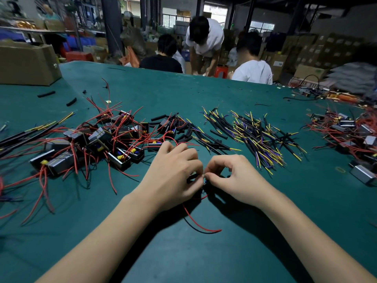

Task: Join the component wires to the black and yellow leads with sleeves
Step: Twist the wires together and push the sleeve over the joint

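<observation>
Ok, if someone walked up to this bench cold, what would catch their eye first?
Probably the two hands meeting at the centre of the green table, the left hand and right hand pinching something small between their fingertips, with a red wire trailing toward the viewer. Next, the tangle of boxy components with red wires on the left, and the pile of black and yellow leads on the right.

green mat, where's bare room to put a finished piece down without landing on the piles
Bare mat lies between the forearms, with another patch right of the right hand, below the lead pile. Far mat beyond the piles is mostly open. It is crowded left of the left hand, where components trail red wires.
</observation>
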A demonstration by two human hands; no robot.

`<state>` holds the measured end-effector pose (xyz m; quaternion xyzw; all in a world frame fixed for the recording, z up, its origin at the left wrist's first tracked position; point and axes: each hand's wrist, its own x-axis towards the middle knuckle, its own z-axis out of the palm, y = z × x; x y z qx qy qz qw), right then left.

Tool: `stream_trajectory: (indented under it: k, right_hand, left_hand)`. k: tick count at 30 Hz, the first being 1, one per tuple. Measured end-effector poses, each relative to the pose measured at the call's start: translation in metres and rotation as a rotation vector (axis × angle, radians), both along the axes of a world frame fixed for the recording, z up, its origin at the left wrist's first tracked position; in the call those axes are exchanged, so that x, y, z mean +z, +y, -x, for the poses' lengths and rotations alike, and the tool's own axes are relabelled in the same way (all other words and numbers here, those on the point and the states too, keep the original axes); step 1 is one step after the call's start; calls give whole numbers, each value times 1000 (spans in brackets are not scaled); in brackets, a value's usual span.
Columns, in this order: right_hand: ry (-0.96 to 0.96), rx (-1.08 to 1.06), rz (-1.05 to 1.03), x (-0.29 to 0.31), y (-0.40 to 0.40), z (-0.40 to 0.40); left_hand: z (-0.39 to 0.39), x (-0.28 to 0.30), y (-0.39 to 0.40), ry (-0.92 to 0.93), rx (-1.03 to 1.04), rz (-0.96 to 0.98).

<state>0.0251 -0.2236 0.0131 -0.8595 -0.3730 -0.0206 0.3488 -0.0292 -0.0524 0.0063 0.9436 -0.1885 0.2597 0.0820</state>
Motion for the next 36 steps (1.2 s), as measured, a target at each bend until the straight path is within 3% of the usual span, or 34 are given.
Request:
stream_trajectory:
  k: [3,6,9,11,13,17,24,30,36]
  right_hand:
    - [-62,9,-4,-1,0,1]
    - [-298,24,84,-1,2,4]
    - [-613,11,184,2,6,7]
    - [-692,-2,208,1,8,6]
    - [-562,-16,149,-2,7,6]
    - [-274,-20,6,-10,2,1]
    - [-262,-12,-27,-9,7,1]
    - [-242,-24,-24,-9,6,1]
    - [-20,-35,-150,-6,9,4]
  left_hand:
    - [-1,-3,-1,150,50,337]
    - [-5,-3,-1,332,28,722]
    - [-7,0,2,506,21,966]
    - [-8,0,3,570,16,1037]
    - [-8,1,4,559,3,991]
    - [-5,-1,7,432,-11,713]
    - [-3,-4,4,127,3,400]
    - [-4,-1,7,120,-84,326]
    - [-3,6,9,95,-123,179]
